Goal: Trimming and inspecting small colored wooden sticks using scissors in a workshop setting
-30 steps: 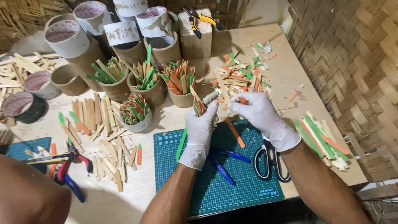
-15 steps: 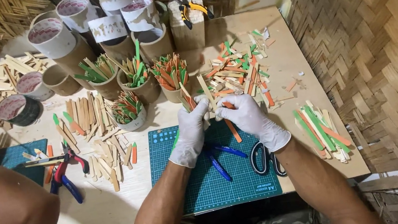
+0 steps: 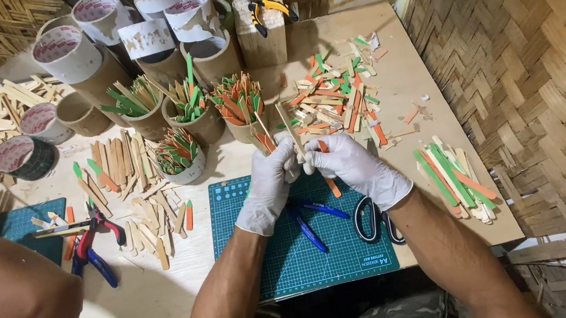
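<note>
both gloved hands had drawn closer together since the earlier frame and lifted a little over the far edge of the green cutting mat point(image 3: 287, 252), which lay at the near edge of the pale wooden desk point(image 3: 428, 112). the left hand point(image 3: 270, 182), in a white glove, had its grip closed round a few thin wooden sticks with orange tips point(image 3: 263, 140), held upright. the right hand point(image 3: 352, 161), also gloved white, pinched a plain flat wooden stick point(image 3: 289, 126) that rose tilted toward the far edge; its fingertips met those of the left hand, so both grips were narrow and full.

under the hands, on the mat, lay blue-handled pliers point(image 3: 309, 224) and black-handled scissors point(image 3: 371, 220), the scissors just beside the right wrist. a single orange-tipped stick point(image 3: 332, 187) rested on the mat near the right hand.

just beyond the hands stood a brown cardboard tube filled with orange and green tipped sticks point(image 3: 239, 107), with more such tubes in a row to its left. a loose heap of painted sticks point(image 3: 340, 94) spread toward the far right corner, and a smaller bundle of green and orange sticks point(image 3: 454, 177) lay along the right edge. red-and-blue-handled pliers point(image 3: 95, 239) sat near the left edge, by another person's bare arm point(image 3: 6, 308).
</note>
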